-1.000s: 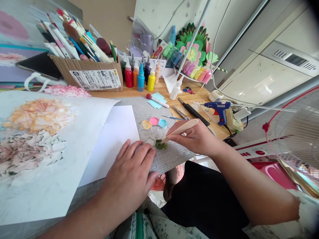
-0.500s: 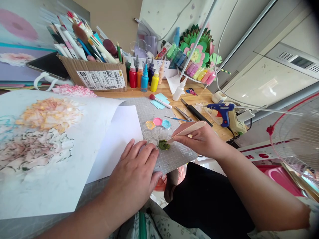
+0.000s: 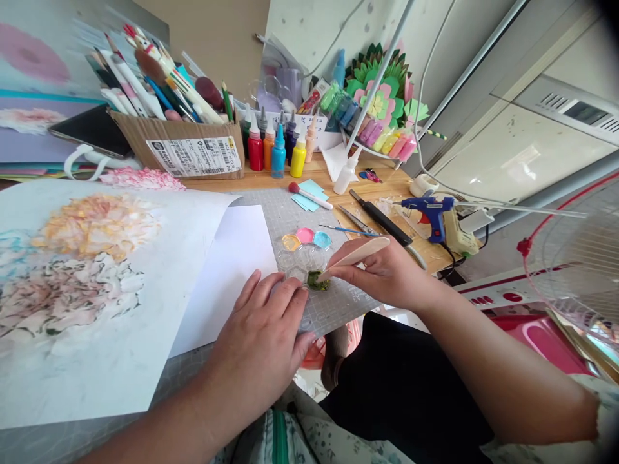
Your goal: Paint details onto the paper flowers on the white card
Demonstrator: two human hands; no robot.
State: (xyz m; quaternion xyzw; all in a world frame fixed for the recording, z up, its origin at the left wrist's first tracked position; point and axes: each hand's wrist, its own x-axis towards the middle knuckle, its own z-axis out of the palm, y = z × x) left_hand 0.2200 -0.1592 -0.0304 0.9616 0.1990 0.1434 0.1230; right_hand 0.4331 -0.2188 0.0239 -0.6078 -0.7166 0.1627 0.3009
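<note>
Green paint (image 3: 317,282) sat in the five-o'clock well of the palette (image 3: 291,260). Pinched in the right hand (image 3: 394,270), a wooden stick (image 3: 360,251) slanted so its tip reached the paint; the left hand (image 3: 264,322), loosely open, fingertips at six o'clock, seemingly steadied the palette.

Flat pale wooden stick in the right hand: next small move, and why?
I'd probably make a slow stir through the dark green paint. The flat pale wooden stick, pinched in the right hand, has its tip in that well; the paint looks streaked with yellow-green, and the left hand is at the edge of the clear plastic palette, placed to steady it.
</note>
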